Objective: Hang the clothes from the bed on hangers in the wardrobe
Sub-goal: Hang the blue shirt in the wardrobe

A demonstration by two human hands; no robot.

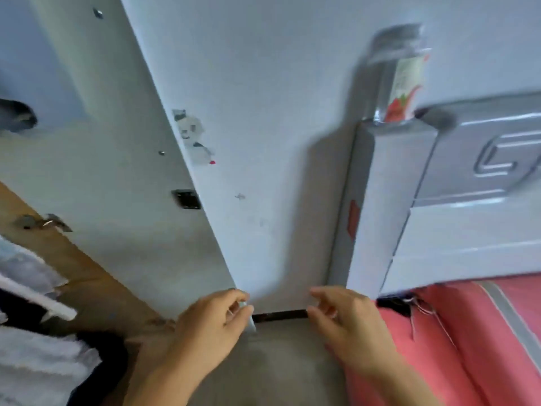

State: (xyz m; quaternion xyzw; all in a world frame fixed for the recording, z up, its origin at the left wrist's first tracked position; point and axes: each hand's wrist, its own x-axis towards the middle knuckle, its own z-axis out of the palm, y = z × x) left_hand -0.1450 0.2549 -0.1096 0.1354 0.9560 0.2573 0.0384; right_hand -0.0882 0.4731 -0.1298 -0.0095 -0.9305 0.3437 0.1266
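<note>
The whole view is blurred by movement. The open wardrobe door [123,171] is white and slants across the left. Inside the wardrobe [87,276], at the far left, white and dark clothes [35,353] hang or lie. The bed [474,332], with a pink sheet, fills the lower right; I see no clothes on the visible part. My left hand [210,320] has its fingers curled at the door's lower edge; whether it grips the edge is unclear. My right hand [348,320] hovers beside the bed with loosely curled fingers and holds nothing.
A white bedpost [386,206] and headboard [483,171] stand at the right against the wall [263,83]. A clear bottle [401,80] with a red label stands on the post. Grey floor [269,364] runs between wardrobe and bed.
</note>
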